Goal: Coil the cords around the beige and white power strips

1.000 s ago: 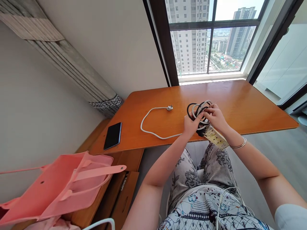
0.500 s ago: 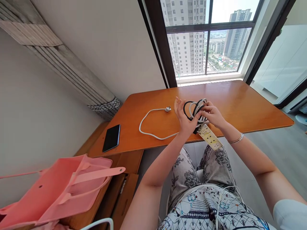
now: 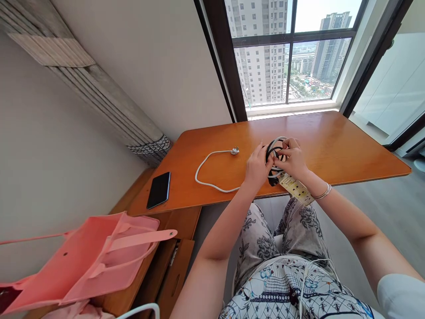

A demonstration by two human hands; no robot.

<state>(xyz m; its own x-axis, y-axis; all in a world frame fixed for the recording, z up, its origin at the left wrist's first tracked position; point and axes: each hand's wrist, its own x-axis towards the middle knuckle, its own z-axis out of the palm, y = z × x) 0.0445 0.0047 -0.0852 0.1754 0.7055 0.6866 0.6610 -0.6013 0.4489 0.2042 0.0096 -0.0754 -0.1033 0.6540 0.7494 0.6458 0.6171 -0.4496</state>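
Note:
A bundle of black and white cables is coiled between my hands over the near edge of the table. My left hand is closed around the left side of the coil. The fingers of my right hand pinch the cables from the right. A pale yellow power strip hangs tilted below the coil, beyond the table edge, its sockets facing up. Beside it a black plug shows under the coil. A white cord loops left across the table to its plug.
A dark phone lies near the left end of the brown table. Lower left, an open pink bag rests on a wooden cabinet. A window stands behind the table, with a gathered curtain to the left.
My left hand's raised, spread fingers have closed onto the coil. My right hand has shifted over the coil's front, and the power strip has swung slightly right.

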